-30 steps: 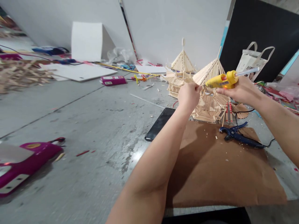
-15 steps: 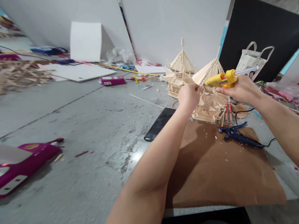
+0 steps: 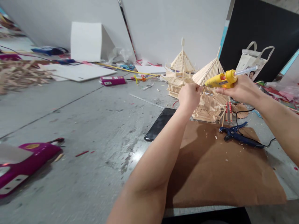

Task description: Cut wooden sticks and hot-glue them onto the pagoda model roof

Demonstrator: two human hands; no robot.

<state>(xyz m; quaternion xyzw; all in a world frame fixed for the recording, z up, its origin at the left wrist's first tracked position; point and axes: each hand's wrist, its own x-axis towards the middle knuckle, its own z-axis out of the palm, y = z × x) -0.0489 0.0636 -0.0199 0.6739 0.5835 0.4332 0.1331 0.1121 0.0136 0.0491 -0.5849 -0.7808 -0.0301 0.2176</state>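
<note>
My right hand (image 3: pixel 243 88) grips a yellow hot glue gun (image 3: pixel 220 80) with a clear glue stick (image 3: pixel 247 70) poking out of its back. The gun's nozzle points left, close to the fingertips of my left hand (image 3: pixel 190 96). Those fingers are pinched together at the near wooden-stick pagoda model (image 3: pixel 206 107), by the lower edge of its pointed roof (image 3: pixel 210 70). What they hold, if anything, is too small to make out. A second stick pagoda (image 3: pixel 182 60) stands just behind and to the left.
Brown paper (image 3: pixel 221 174) covers the table before me, with blue cutting pliers (image 3: pixel 243 137) on it. A black phone (image 3: pixel 160 124) lies beside my left forearm. Magenta power strips (image 3: pixel 113 80) sit at left and farther back. A tote bag (image 3: pixel 252 60) stands at back right.
</note>
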